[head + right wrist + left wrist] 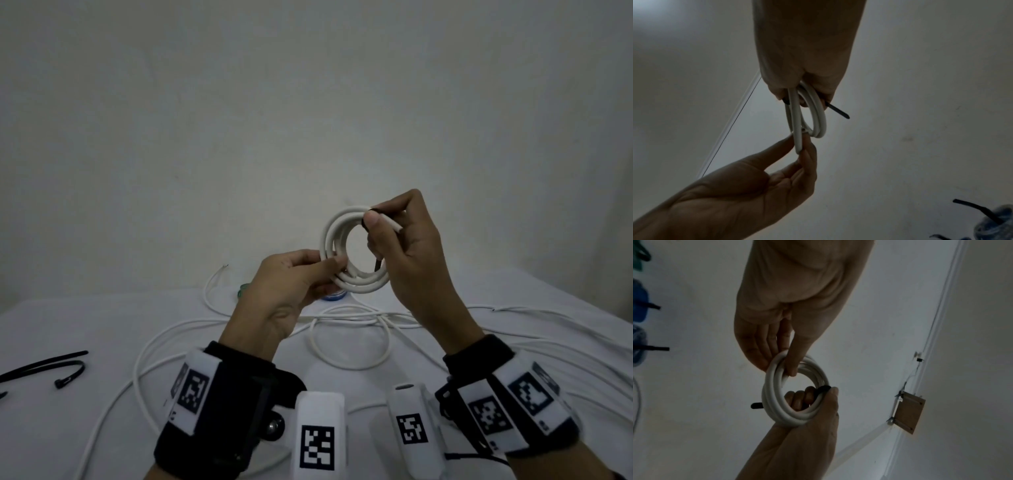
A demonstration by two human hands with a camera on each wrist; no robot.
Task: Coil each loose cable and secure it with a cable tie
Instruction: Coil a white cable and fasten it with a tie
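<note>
I hold a coil of white cable (330, 233) in the air above the table with both hands. My left hand (329, 265) pinches the coil's lower left side between thumb and fingers. My right hand (373, 222) grips the right side, thumb on a black cable tie (373, 209) that wraps the strands. The tie's tail (377, 264) pokes out inside the ring. In the left wrist view the coil (772, 386) hangs between the left hand (785, 368) and right hand (818, 395). The right wrist view shows the coil (819, 116) edge-on and the tie's tail (838, 112) sticking out.
Several loose white cables (352, 367) sprawl over the white-covered table (68, 325). Spare black cable ties (61, 383) lie at the left. Behind my hands sit a blue coil (334, 296) and a green one (244, 289). A plain wall rises behind the table.
</note>
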